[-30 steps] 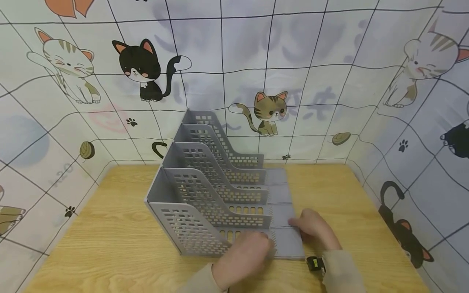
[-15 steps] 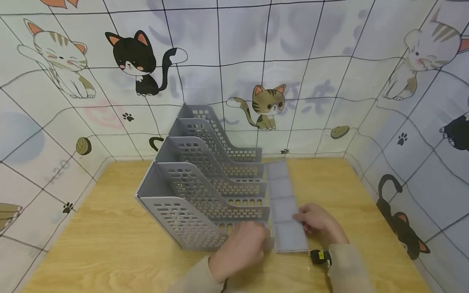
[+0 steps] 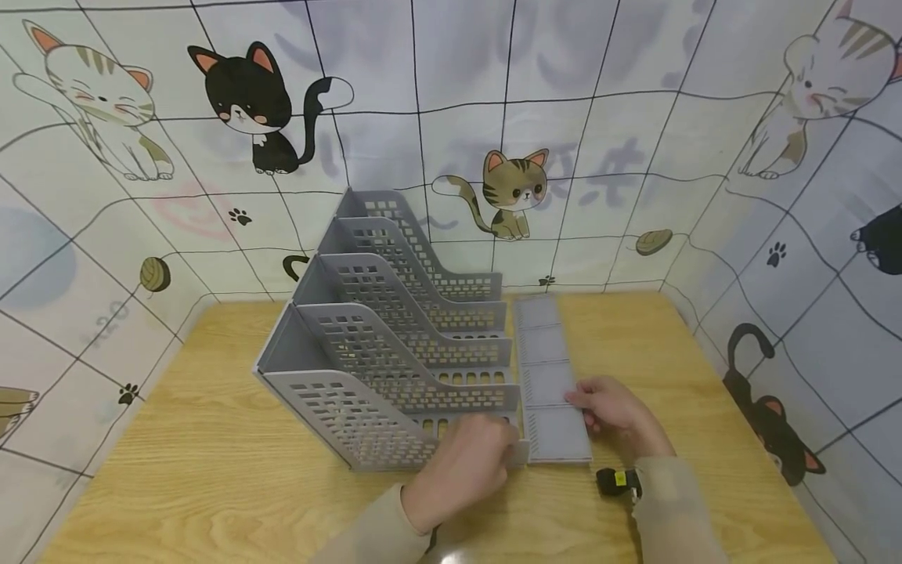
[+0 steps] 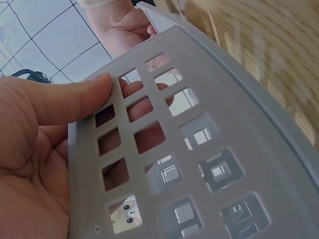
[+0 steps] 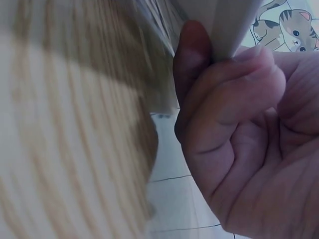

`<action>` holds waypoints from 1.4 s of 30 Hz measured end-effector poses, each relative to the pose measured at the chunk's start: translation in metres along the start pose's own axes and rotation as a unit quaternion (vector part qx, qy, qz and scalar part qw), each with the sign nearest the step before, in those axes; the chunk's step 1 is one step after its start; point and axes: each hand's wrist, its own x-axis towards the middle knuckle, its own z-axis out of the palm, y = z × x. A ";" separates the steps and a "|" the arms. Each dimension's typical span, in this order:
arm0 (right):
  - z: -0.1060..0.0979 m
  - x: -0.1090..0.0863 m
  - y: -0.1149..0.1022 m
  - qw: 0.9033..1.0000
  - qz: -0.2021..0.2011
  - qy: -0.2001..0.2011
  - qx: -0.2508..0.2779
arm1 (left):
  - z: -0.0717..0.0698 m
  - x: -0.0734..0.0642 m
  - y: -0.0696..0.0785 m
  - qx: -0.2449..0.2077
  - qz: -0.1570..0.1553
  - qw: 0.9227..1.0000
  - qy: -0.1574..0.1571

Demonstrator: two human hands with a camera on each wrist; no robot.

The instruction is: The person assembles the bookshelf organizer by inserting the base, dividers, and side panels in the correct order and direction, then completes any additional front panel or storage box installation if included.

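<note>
A grey plastic magazine file rack (image 3: 395, 376) with perforated dividers and several slots stands on the table. My left hand (image 3: 465, 462) grips the low front end of its nearest side panel. In the left wrist view, the thumb (image 4: 75, 99) lies on the panel's outer face, with fingers showing through the holes behind it. A long grey strip panel (image 3: 553, 384), marked off into sections, lies along the rack's open front with a narrow gap between them. My right hand (image 3: 613, 407) pinches this strip's outer edge; in the right wrist view, the fingers (image 5: 234, 99) curl against its edge.
The wooden table (image 3: 190, 423) extends to both sides of the rack. A cloth wall (image 3: 599, 219) with printed cats rises close behind and along the sides. A black wrist device (image 3: 616, 481) sits at the right sleeve.
The strip panel has shifted right, so a narrow gap now shows between it and the rack's front. Both hands keep their grips. The whole head view has moved slightly upward in the frame.
</note>
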 end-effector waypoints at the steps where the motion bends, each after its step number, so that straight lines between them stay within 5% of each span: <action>1: 0.000 0.000 0.000 1.000 0.000 -0.001 0.006 | 0.000 0.000 0.000 0.002 0.001 1.000 0.002; 23: 0.006 0.002 -0.005 0.999 -0.025 -0.024 0.029 | 0.003 0.000 -0.002 0.012 0.017 0.999 0.025; 42: 0.013 0.000 -0.008 1.000 0.020 -0.007 0.017 | 0.005 0.001 -0.002 0.018 0.012 0.999 0.026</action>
